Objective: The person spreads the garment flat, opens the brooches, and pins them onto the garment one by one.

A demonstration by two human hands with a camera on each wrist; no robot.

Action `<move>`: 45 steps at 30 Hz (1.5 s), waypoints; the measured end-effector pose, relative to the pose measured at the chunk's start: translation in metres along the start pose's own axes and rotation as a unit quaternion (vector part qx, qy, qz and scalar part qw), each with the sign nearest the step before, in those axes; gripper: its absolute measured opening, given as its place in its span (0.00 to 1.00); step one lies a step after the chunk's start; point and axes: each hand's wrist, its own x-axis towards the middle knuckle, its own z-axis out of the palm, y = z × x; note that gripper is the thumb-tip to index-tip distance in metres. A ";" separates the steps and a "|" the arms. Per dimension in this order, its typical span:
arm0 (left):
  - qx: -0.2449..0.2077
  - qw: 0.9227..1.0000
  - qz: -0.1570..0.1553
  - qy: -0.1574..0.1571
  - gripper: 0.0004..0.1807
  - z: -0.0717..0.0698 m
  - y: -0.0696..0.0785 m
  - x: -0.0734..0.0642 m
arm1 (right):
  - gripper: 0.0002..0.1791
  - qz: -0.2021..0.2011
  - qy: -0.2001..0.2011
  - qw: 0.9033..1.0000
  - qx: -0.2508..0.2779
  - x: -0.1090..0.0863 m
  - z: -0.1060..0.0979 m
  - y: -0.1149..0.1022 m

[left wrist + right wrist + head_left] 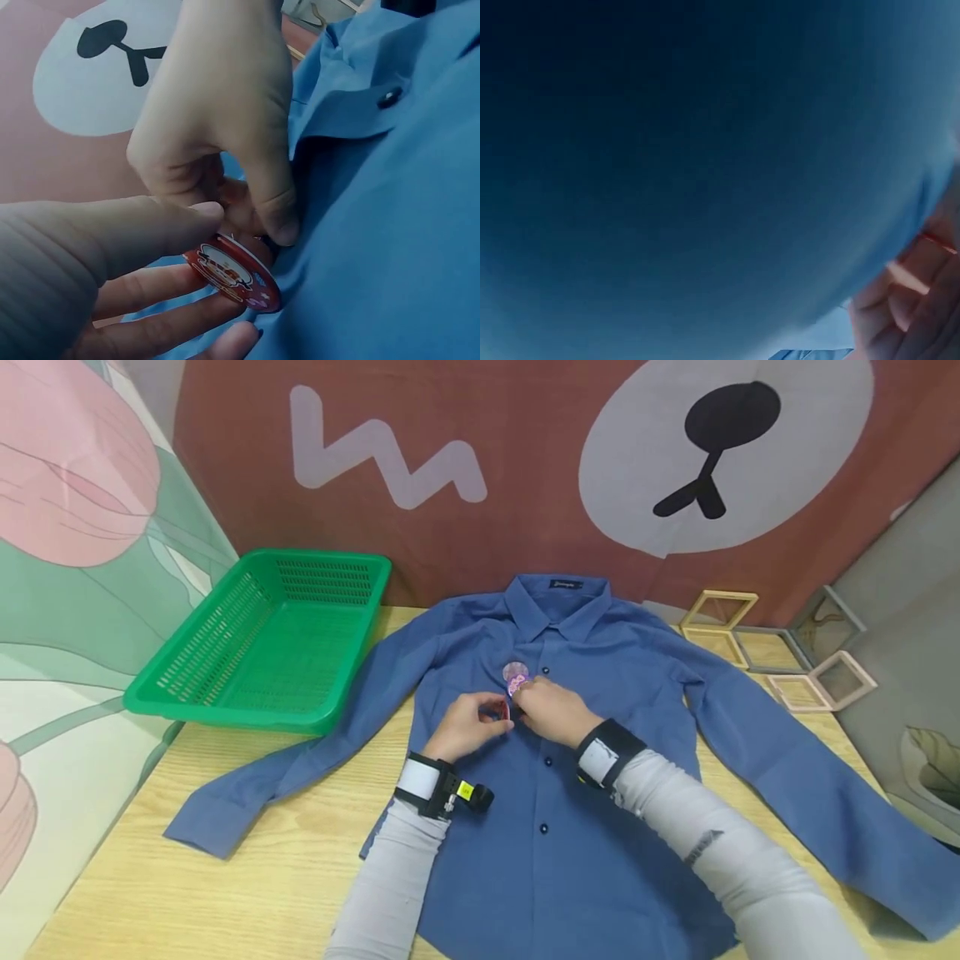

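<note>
A blue button-up shirt (pixel 600 710) lies spread face up, collar at the far side. My left hand (pixel 468 724) pinches a round red badge (pixel 229 271) between thumb and fingers, its printed face turned outward and its edge close to the cloth. Right beside it, my right hand (pixel 555 712) has curled fingers and grips the shirt fabric, its thumb at the cloth behind the badge. Just beyond the fingers, a purple-pink round badge (pixel 517 677) shows on the shirt's chest. The right wrist view is mostly filled by blurred blue cloth.
A green plastic basket (pixel 330 720) stands at the back left, over part of one sleeve (pixel 300 772). Several small hinged frames (pixel 795 681) stand at the back right. The wooden table (pixel 315 860) meets a curtain (pixel 525 527) with a bear print.
</note>
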 end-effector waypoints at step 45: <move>0.115 0.991 0.064 0.040 0.29 0.011 0.001 0.001 | 0.10 -0.067 -0.053 0.964 0.251 0.009 -0.001 0.033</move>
